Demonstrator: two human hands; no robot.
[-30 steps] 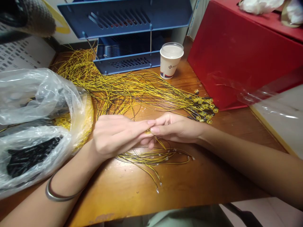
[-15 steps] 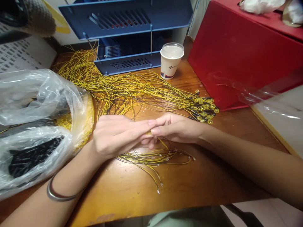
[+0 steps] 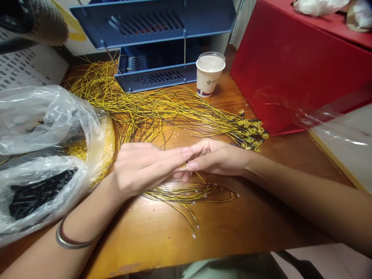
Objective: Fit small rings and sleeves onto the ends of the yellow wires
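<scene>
My left hand (image 3: pixel 142 166) and my right hand (image 3: pixel 222 158) meet above the middle of the table, fingertips touching. Between them a small yellow piece (image 3: pixel 183 166) peeks out, mostly covered by fingers; my right thumb presses against it. Both hands are closed around this spot. A yellow wire (image 3: pixel 200 177) trails down from beneath the fingers. Under and in front of the hands lies a loose bunch of yellow and black wires (image 3: pixel 174 195) with small clear tips. Beyond my right hand, many wires end in yellow caps (image 3: pixel 250 133) with black sleeves.
Long yellow and black wires (image 3: pixel 162 104) spread across the back. At left, plastic bags hold black tubes (image 3: pixel 40 192) and yellow rings (image 3: pixel 78 151). A blue rack (image 3: pixel 157 73), a lidded paper cup (image 3: pixel 209 75) and a red box (image 3: pixel 290 69) stand behind on the wooden table (image 3: pixel 238 232).
My hands keep almost the same pose at the same place; the right thumb has shifted very slightly. The whole view has moved a little.
</scene>
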